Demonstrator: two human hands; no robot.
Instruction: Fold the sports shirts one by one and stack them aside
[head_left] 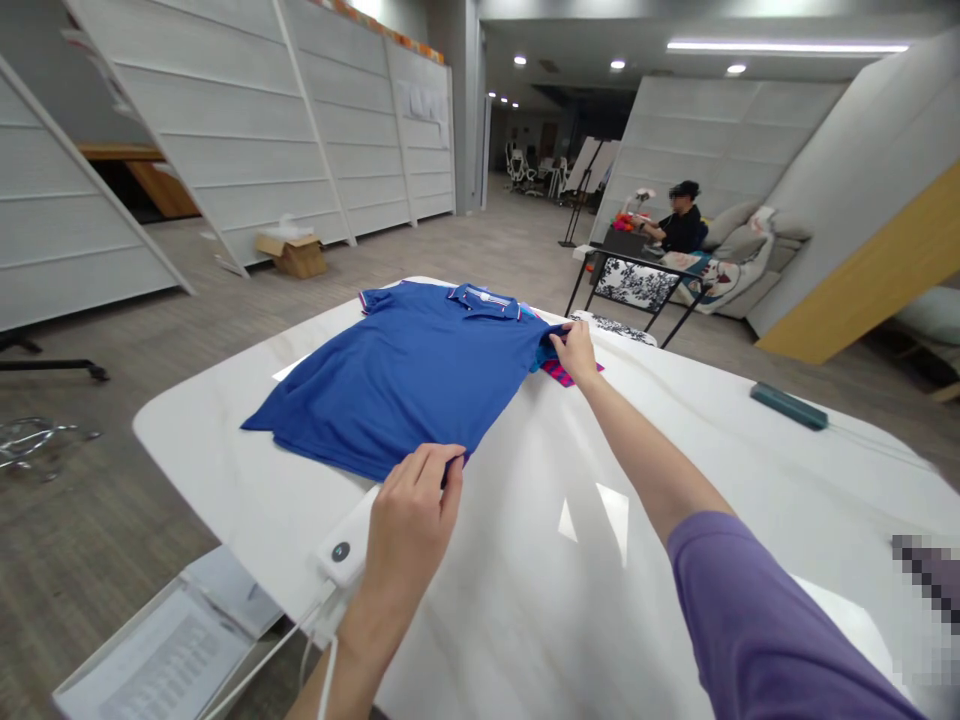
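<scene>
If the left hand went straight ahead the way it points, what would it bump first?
Most likely the blue shirt: the left hand pinches its edge, and more of it spreads ahead. It's hard to tell whether it would bump or skim over it.

A blue, short-sleeved fabric polo shirt (420, 350) with white and red trim on its collar and sleeve lies spread across the glossy white marbled desk (517, 560), collar toward the far edge, one sleeve and one hem corner pinched.
</scene>
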